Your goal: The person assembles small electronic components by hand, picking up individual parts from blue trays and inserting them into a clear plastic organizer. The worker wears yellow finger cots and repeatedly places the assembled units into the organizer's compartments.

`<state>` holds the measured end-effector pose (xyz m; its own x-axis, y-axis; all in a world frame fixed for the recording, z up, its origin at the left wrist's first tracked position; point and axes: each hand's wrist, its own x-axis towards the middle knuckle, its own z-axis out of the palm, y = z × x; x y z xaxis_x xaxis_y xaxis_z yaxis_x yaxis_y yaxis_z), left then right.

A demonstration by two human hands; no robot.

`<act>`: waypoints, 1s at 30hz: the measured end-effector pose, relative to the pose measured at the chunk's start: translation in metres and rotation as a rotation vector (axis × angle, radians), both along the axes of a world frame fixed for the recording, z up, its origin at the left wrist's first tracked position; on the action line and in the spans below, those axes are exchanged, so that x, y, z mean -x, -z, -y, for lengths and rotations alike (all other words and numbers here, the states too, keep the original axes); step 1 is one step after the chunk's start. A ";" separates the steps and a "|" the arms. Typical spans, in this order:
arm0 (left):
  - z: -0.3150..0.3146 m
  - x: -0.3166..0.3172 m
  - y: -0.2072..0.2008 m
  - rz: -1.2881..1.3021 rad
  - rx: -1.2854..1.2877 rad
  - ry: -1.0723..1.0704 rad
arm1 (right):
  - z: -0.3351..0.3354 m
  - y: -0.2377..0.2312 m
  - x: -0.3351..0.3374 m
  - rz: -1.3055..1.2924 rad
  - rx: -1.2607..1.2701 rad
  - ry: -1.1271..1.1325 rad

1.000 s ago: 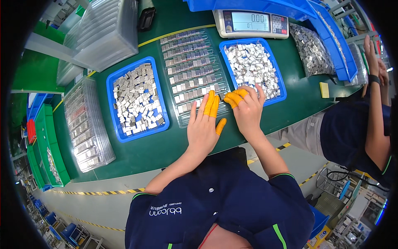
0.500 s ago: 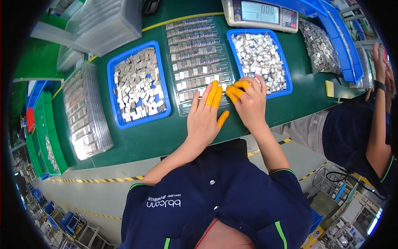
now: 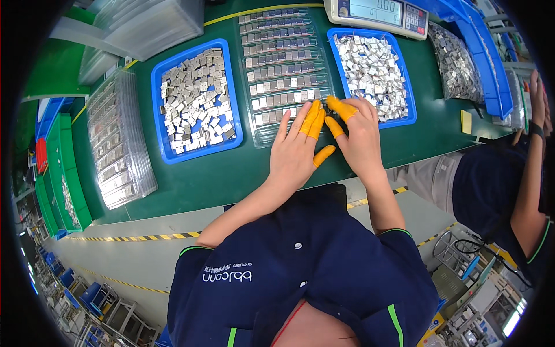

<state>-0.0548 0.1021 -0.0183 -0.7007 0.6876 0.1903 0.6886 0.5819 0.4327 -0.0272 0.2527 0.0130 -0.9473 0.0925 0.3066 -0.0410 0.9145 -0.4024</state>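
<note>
Yellow finger cots cover several fingertips of both my hands. My left hand (image 3: pixel 296 147) lies with its fingers stretched over the near end of a clear plastic tray (image 3: pixel 261 137), nothing visible in its grasp. Rows of small silver metal connector shells (image 3: pixel 283 85) fill the tray's slots. At the tray's near right corner is my right hand (image 3: pixel 359 133), its index finger and thumb spread apart. No part shows between them, though the surface under the fingertips is partly hidden. A blue bin (image 3: pixel 234 124) of loose metal shells is on the left; another blue bin (image 3: pixel 411 110) of white-and-silver parts is on the right.
Stacked clear trays (image 3: pixel 124 150) lie at the far left, near a green bin (image 3: pixel 75 185). A digital scale (image 3: pixel 376 16) stands behind the right bin. A bag of metal parts (image 3: pixel 457 63) and a yellow pad (image 3: pixel 466 122) lie farther right. A co-worker (image 3: pixel 491 179) is at the right.
My right index finger and thumb have spread apart, having been close together at the tray. The bench appears slightly higher and farther right in the picture. My left hand stays over the tray.
</note>
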 end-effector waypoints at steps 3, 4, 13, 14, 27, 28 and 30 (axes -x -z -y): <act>-0.001 0.000 0.001 -0.011 -0.001 0.005 | -0.001 0.004 -0.006 0.009 0.134 0.084; -0.001 0.000 0.001 0.003 0.004 0.005 | -0.002 0.005 -0.008 -0.001 0.186 0.110; 0.000 -0.001 0.002 0.005 0.007 0.012 | -0.005 0.008 -0.014 -0.080 0.125 0.063; 0.001 -0.001 0.001 0.005 0.000 0.012 | -0.006 0.010 -0.014 -0.114 0.210 0.077; 0.049 0.006 -0.016 -0.173 -0.123 -0.376 | -0.065 0.012 0.029 -0.022 -0.007 0.156; 0.065 0.013 -0.014 -0.226 -0.116 -0.478 | -0.069 0.016 0.031 -0.021 0.014 0.185; 0.093 0.030 -0.007 -0.285 -0.244 -0.633 | -0.076 0.025 0.031 -0.010 0.046 0.254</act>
